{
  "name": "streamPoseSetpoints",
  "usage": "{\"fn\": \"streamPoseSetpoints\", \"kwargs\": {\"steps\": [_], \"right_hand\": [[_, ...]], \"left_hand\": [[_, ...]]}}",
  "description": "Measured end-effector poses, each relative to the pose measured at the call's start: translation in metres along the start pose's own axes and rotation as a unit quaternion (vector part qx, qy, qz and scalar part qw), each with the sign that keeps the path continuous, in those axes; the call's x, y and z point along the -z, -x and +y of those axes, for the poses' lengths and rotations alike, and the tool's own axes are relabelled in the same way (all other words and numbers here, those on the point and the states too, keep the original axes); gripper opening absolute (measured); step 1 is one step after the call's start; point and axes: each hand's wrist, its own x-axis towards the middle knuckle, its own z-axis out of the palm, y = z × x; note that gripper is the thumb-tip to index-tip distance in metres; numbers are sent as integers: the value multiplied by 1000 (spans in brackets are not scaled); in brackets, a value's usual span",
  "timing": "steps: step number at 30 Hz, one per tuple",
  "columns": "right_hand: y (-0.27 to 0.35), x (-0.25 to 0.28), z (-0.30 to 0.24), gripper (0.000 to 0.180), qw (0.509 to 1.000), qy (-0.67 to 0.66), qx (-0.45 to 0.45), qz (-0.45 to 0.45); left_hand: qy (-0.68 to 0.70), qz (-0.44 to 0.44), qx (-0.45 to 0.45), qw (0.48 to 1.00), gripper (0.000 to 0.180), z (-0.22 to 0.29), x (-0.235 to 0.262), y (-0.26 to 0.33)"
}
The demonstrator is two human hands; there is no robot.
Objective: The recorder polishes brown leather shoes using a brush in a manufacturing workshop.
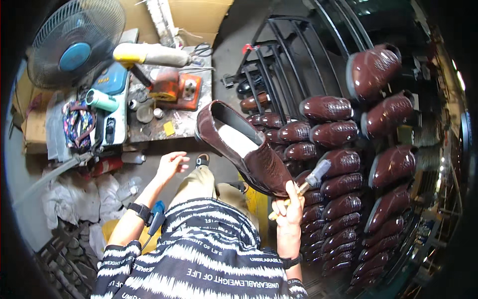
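Flanking shoe (261, 167): cluttered worktable (186, 117), racks (268, 79)

The held shoe (256, 167) has a leather-like upper, smooth at the heel, grained toward the toe, with a moderate sheen; its insole (236, 140) is matt. The racked shoes (334, 134) show high gloss with textured patches. The fan (74, 56) has a wire guard and plastic-looking hub. The cup (102, 100) appears smooth plastic, the worktop (149, 131) rough, the shirt (214, 254) matt cloth.
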Motion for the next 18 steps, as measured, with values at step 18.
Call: {"fn": "streamPoseSetpoints", "kwargs": {"steps": [18], "right_hand": [[-178,-108,97,39,984,27,-92,154]], "left_hand": [[119,88,90,985,31,-59,10,-2]]}}
